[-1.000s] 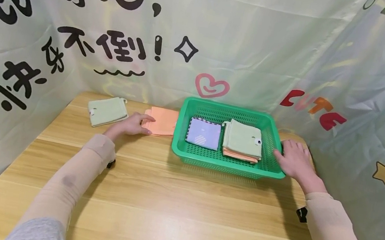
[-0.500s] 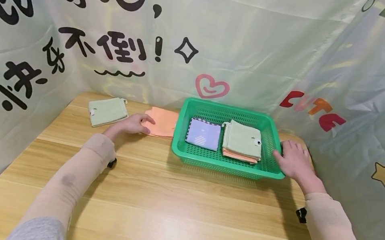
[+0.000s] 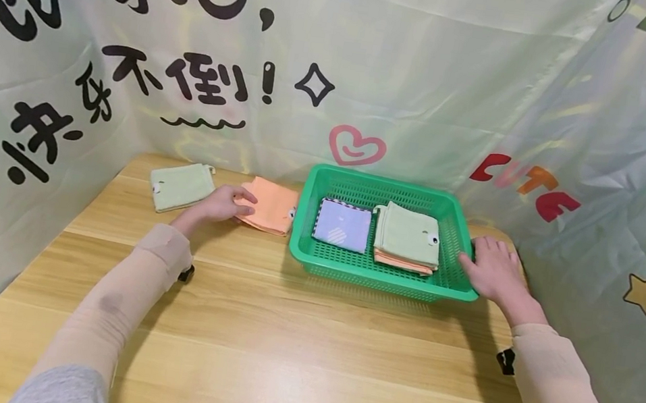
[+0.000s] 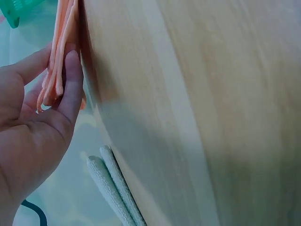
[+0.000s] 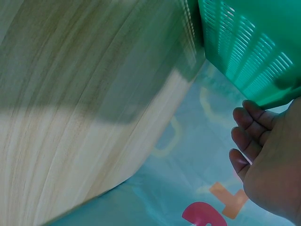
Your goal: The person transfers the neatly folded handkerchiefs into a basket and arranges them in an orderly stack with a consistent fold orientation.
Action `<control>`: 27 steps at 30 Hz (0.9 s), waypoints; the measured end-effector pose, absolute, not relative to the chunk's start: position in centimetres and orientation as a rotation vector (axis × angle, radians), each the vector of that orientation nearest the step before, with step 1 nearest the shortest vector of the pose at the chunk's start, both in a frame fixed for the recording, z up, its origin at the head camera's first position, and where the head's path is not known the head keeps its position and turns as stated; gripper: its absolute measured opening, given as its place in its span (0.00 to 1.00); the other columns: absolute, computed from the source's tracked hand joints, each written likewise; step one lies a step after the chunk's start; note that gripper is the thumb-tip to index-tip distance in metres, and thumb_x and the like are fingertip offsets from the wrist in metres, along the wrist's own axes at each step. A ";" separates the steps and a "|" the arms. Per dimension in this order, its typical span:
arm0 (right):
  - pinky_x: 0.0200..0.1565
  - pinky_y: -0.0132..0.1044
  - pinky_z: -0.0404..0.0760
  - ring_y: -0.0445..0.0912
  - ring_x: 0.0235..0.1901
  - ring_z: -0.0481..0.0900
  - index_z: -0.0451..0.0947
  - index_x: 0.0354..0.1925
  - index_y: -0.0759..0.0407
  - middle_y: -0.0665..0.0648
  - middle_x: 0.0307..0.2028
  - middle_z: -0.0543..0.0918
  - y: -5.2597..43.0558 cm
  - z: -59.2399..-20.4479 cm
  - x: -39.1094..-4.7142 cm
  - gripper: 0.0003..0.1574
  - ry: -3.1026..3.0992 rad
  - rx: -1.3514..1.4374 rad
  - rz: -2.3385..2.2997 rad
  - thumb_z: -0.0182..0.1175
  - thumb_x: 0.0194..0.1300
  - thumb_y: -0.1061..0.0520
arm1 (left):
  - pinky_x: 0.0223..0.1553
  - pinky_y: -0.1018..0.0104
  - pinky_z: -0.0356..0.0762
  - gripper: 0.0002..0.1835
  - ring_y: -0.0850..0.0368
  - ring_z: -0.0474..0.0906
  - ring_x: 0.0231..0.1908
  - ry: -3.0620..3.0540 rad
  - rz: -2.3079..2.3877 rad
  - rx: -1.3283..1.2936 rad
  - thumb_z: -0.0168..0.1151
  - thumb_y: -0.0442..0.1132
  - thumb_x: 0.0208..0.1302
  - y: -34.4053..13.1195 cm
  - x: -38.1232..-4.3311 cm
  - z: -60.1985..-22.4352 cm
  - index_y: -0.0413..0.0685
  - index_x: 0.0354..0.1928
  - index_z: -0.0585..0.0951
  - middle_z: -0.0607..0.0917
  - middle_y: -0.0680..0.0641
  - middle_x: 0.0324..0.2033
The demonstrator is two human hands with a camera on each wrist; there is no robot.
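My left hand [image 3: 223, 205] pinches the left edge of a folded orange towel [image 3: 270, 207] that lies on the table beside the green basket [image 3: 374, 276]. In the left wrist view, the towel's folded layers [image 4: 59, 61] sit between thumb and fingers. My right hand [image 3: 497, 268] holds the basket's right rim, thumb over it and fingers outside. Those loosely bent fingers [image 5: 247, 134] show just below the basket in the right wrist view; the thumb is hidden there. Inside the basket are a folded purple towel [image 3: 342, 224] and a stack topped by a folded green towel [image 3: 408, 232], orange below.
Another folded green towel [image 3: 180, 187] lies on the table left of my left hand. The wooden table [image 3: 303, 355] extends in front of the basket. A printed cloth backdrop [image 3: 438, 74] stands close behind and at both sides.
The orange towel has turned slightly and shifted left under my left hand, so its eye decoration now shows by the basket. My right hand and the basket have stayed in place.
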State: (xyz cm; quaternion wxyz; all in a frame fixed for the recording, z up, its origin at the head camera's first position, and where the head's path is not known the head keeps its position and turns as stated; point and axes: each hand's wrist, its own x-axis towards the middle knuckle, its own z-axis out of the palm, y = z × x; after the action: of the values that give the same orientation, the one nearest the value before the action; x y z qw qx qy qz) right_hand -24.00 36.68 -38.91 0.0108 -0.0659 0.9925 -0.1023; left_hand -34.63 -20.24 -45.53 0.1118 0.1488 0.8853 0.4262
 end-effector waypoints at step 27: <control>0.56 0.70 0.57 0.71 0.57 0.59 0.63 0.64 0.78 0.77 0.60 0.67 36.7 -38.9 -24.0 0.36 3.103 -0.213 -0.347 0.46 0.82 0.45 | 0.42 0.55 0.87 0.20 0.51 0.87 0.37 2.625 1.599 0.428 0.66 0.35 0.73 -21.3 -31.0 -42.0 0.41 0.64 0.81 0.81 0.35 0.57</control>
State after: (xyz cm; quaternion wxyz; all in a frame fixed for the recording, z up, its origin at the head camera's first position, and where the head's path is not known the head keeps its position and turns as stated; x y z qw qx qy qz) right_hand -23.99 36.69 -38.93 0.0059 -0.0680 0.9915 -0.1110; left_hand -30.99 -21.34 -42.04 0.0189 0.1379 0.8457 0.5152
